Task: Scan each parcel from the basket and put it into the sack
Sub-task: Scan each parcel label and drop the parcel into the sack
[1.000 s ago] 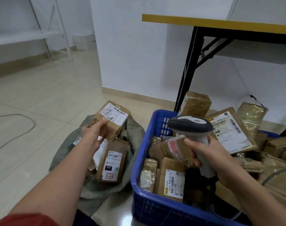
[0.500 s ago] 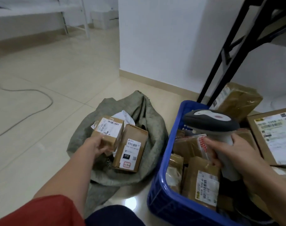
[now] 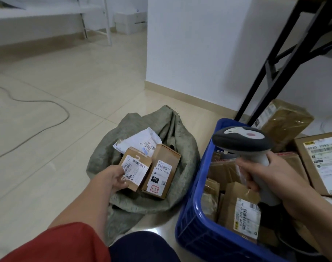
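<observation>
While my left hand [image 3: 114, 179] grips a small parcel [image 3: 135, 167] low in the open grey sack [image 3: 188, 148], just beside a taller box [image 3: 161, 173], my right hand [image 3: 273, 178] curls round the scanner [image 3: 242, 138] above the blue basket [image 3: 196, 201] on the right.

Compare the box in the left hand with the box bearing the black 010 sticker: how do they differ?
The held box is gripped by the left hand; the 010 box lies free in the sack. The held box looks smaller and has one white label; the 010 box also carries a black sticker and a red-framed handwritten tag. Both are brown cardboard with barcode labels.
</observation>
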